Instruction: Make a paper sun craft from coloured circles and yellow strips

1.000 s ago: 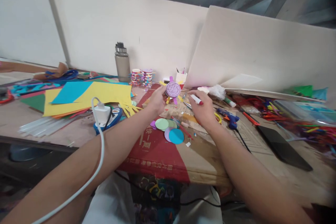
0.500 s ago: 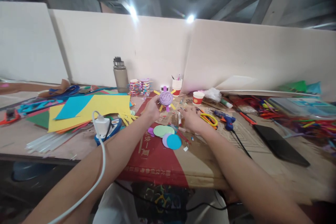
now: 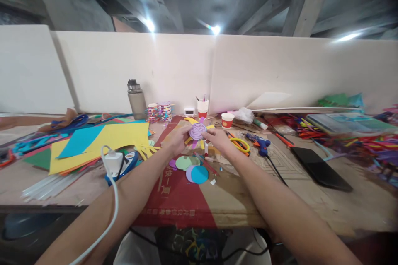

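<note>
A round purple paper disc [image 3: 197,131] with yellow and purple strips sticking out around it is held up above the table. My left hand [image 3: 180,140] grips its left edge. My right hand [image 3: 218,138] is closed at its right side, fingertips against the disc's edge. Below the disc lie green paper circles [image 3: 184,162], a blue paper circle [image 3: 199,174] and a purple one partly under it. A marker [image 3: 206,147] lies close to my right hand. The backs of my hands hide some fingers.
A blue glue gun [image 3: 263,145] and yellow-handled scissors [image 3: 241,145] lie right of my hands, with a black phone-like slab [image 3: 320,168] farther right. Paper cups [image 3: 227,121] and a bottle [image 3: 136,99] stand behind. Coloured sheets [image 3: 118,137] and a white cable [image 3: 115,198] are left.
My right hand has left the table surface near the marker and come left and up to the purple disc. The view has tilted up and shifted slightly right.
</note>
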`<act>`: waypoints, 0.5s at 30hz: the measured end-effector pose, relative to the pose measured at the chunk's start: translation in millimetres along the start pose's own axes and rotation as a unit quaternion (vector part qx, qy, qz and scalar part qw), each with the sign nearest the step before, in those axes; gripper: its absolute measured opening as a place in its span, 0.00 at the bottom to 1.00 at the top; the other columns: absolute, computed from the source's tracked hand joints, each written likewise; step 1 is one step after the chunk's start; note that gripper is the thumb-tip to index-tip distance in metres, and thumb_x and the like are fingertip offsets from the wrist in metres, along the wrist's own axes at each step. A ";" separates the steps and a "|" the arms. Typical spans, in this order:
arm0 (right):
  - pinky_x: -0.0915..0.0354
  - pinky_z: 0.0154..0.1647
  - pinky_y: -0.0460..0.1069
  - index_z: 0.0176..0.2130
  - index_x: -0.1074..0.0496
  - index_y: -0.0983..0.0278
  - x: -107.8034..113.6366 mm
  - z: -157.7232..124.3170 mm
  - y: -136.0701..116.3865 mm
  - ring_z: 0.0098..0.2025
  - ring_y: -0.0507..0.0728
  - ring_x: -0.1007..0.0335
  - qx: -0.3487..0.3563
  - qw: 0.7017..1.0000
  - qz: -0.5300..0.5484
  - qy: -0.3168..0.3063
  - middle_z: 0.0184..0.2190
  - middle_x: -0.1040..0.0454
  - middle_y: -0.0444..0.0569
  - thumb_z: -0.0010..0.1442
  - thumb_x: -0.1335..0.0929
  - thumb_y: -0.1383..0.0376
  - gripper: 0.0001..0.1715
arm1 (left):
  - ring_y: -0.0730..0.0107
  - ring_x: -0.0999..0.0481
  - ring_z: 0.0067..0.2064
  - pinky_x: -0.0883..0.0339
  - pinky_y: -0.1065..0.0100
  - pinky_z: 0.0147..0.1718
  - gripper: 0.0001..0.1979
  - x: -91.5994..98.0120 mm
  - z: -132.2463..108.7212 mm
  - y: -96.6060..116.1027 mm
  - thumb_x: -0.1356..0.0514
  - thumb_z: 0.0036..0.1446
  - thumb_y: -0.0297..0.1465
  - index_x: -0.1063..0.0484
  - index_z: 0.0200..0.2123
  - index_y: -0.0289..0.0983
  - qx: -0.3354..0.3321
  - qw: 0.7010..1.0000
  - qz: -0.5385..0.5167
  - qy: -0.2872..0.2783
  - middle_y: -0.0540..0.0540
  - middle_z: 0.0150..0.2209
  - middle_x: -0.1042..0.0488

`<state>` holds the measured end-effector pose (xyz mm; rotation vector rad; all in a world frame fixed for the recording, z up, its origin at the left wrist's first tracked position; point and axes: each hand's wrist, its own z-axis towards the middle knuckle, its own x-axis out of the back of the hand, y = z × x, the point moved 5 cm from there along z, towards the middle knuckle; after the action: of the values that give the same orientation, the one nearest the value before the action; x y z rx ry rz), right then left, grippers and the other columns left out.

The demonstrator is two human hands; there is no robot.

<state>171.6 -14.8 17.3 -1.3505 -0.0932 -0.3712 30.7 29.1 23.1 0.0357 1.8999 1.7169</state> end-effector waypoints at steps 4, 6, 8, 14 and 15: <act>0.41 0.29 0.46 0.26 0.30 0.64 3.5 0.3 1.8 0.26 0.51 0.36 -0.021 0.999 0.031 0.026 0.24 0.29 0.44 0.52 0.33 0.54 0.15 | 0.68 0.27 0.38 0.35 0.71 0.31 0.14 -1.0 2.9 1.5 0.38 0.54 0.41 0.26 0.38 0.36 -0.056 0.993 0.087 -0.055 0.45 0.39 0.24; 0.43 0.26 0.45 0.26 0.32 0.64 6.9 1.0 2.8 0.24 0.50 0.37 -0.035 0.997 0.044 0.045 0.22 0.30 0.44 0.53 0.34 0.53 0.17 | 0.65 0.27 0.43 0.34 0.70 0.33 0.21 -1.4 3.5 4.6 0.37 0.51 0.45 0.28 0.43 0.37 -0.098 0.979 0.165 -0.062 0.43 0.44 0.25; 0.45 0.25 0.45 0.24 0.34 0.64 9.1 1.6 3.5 0.22 0.49 0.39 -0.044 0.996 0.052 0.060 0.20 0.31 0.43 0.52 0.33 0.51 0.19 | 0.64 0.27 0.44 0.34 0.67 0.37 0.26 -1.4 3.6 8.9 0.32 0.46 0.44 0.30 0.44 0.37 -0.144 0.960 0.235 -0.040 0.42 0.45 0.26; 0.44 0.26 0.46 0.23 0.33 0.64 7.3 1.8 3.3 0.22 0.50 0.38 -0.051 0.993 0.067 0.080 0.18 0.32 0.42 0.47 0.31 0.46 0.24 | 0.61 0.27 0.43 0.35 0.63 0.43 0.27 -11.2 1.7 17.6 0.26 0.33 0.33 0.30 0.40 0.37 -0.238 0.898 0.370 0.003 0.44 0.40 0.26; 0.44 0.26 0.46 0.22 0.33 0.64 6.9 1.5 2.9 0.22 0.50 0.38 -0.053 0.993 0.066 0.083 0.17 0.32 0.42 0.46 0.30 0.46 0.24 | 0.61 0.27 0.43 0.35 0.63 0.43 0.27 -13.7 1.1 18.7 0.26 0.33 0.32 0.30 0.40 0.37 -0.247 0.890 0.383 0.005 0.44 0.40 0.26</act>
<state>179.2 -14.3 16.8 -1.4163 0.1560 -0.3787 36.0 28.1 45.7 0.6556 1.4713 2.6770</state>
